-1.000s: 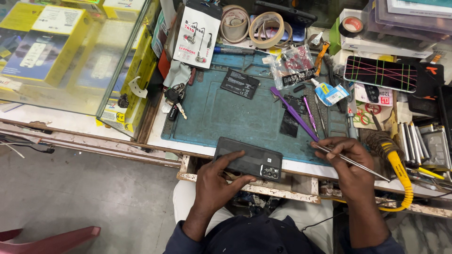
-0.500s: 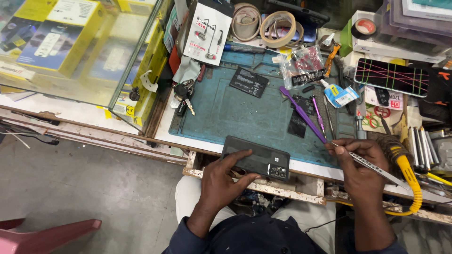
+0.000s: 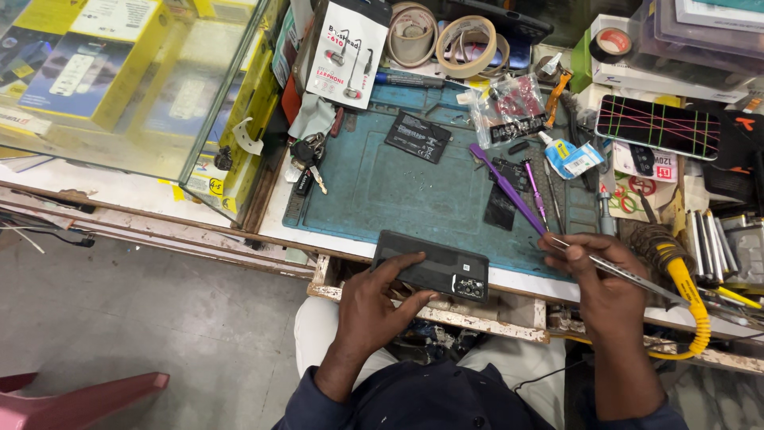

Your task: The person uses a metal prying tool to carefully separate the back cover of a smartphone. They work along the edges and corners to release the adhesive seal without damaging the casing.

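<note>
A black phone lies back-up at the near edge of the blue work mat, its camera cluster at the right end. My left hand rests on the phone's near edge, thumb and fingers pressing it down. My right hand pinches a pair of thin metal tweezers, which run from the fingertips back over the hand to the right. The tweezer tip sits just past the phone's right end, near a purple pry tool that lies on the mat.
On the mat lie a flat black battery, a small black part and a bunch of keys. A glass case stands at the left. Tape rolls, a parts bag, a glue tube and a yellow-handled soldering iron crowd the back and right.
The view has shifted slightly. My right hand has drawn the tweezers a little nearer to the phone's right end. My left hand stays on the phone.
</note>
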